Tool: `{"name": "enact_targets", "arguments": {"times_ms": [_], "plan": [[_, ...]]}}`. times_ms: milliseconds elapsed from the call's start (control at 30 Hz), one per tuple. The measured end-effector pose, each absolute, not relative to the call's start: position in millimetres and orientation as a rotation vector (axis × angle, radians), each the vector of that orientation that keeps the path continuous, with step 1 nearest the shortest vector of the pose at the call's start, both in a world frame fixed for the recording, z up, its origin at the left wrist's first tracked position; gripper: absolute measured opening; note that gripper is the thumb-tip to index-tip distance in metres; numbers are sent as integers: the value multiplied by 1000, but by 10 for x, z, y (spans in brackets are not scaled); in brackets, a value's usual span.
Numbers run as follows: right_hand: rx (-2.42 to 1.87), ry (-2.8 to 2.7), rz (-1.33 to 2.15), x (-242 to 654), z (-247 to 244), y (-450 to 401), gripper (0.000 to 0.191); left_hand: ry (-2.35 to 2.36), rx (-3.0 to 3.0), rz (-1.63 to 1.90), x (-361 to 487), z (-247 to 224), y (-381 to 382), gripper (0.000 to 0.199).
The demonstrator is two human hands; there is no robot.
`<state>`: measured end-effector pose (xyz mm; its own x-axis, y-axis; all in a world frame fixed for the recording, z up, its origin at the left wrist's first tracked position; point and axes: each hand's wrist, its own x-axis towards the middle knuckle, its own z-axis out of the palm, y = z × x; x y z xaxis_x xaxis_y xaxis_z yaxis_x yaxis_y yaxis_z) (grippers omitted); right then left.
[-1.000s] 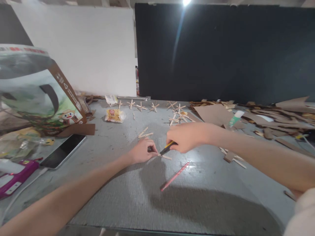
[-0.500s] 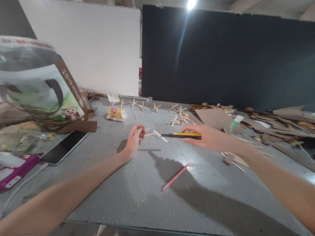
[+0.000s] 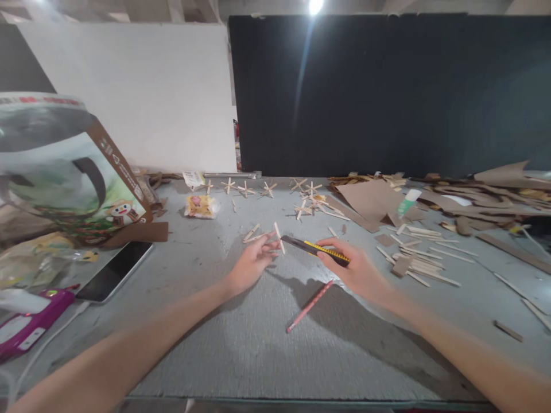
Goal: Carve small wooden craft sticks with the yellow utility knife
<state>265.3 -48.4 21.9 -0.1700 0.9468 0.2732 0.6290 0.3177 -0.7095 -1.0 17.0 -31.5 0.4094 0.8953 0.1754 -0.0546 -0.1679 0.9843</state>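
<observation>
My right hand is wrapped round a black and yellow utility knife, its blade end pointing left. At the tip stands a thin wooden stick, nearly upright, which the fingertips of my left hand pinch from the left. The blade tip meets or overlaps the stick near its middle; I cannot tell whether it cuts in. Two short wooden sticks lie just behind my left fingers. On the grey table, nearer to me, lies a red pencil.
Several star-shaped stick pieces stand along the back, near a yellow snack packet. Loose sticks, a glue stick and cardboard scraps lie right. A phone, purple device and large jar occupy the left.
My left hand has moved right and now pinches the stick, which lay slanted at the knife tip before. The knife has tilted, with its handle end lower. The view has shifted slightly.
</observation>
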Motion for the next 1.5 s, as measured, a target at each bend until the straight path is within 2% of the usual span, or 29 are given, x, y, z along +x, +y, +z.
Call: {"name": "enact_targets", "arguments": {"times_ms": [767,1367,1500], "plan": [[-1336,-1974,636,2602,88,-528,32,715,1658,969,-38,-299,123,72],[-1340,-1995,807,2529,122,-601,33,758,1766,981,-33,-310,76,71],[-1329,-2048,762,2508,133,-636,40,823,1760,978,6,-281,45,63]]}}
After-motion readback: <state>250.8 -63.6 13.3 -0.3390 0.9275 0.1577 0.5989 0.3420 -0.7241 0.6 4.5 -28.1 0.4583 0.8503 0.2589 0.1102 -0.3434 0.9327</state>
